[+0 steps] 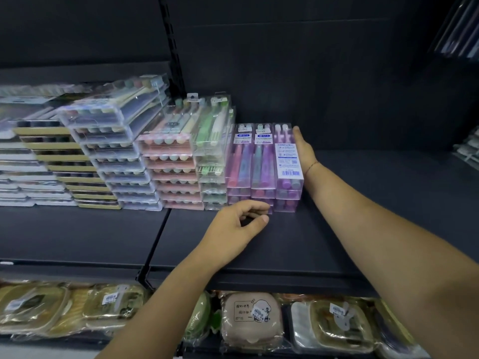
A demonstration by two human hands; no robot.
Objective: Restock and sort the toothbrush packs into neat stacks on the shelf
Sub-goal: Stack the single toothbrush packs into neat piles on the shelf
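The purple toothbrush packs (287, 161) lie flat in three low stacks set side by side, near the middle of the shelf (337, 229) and back from its front edge. Their long axis runs from the front edge to the back wall, brush heads to the rear and handle ends to the front. The top pack of the rightmost stack shows a white barcode label face up.

The right hand (304, 149) lies along the right side of that stack, its grip spread flat with straight fingers against the packs. The left hand (238, 224) hovers at the front ends of the stacks. Its grip is loosely curled with nothing in it, and whether the fingertips touch the lowest packs is hard to make out.

Toward the shelf's left end stand taller stacks: green packs (212, 141), pink packs (171, 167) and clear packs (116, 141). The farthest ones are blurred and cut off. Wrapped boxes (250, 320) fill the shelf below.
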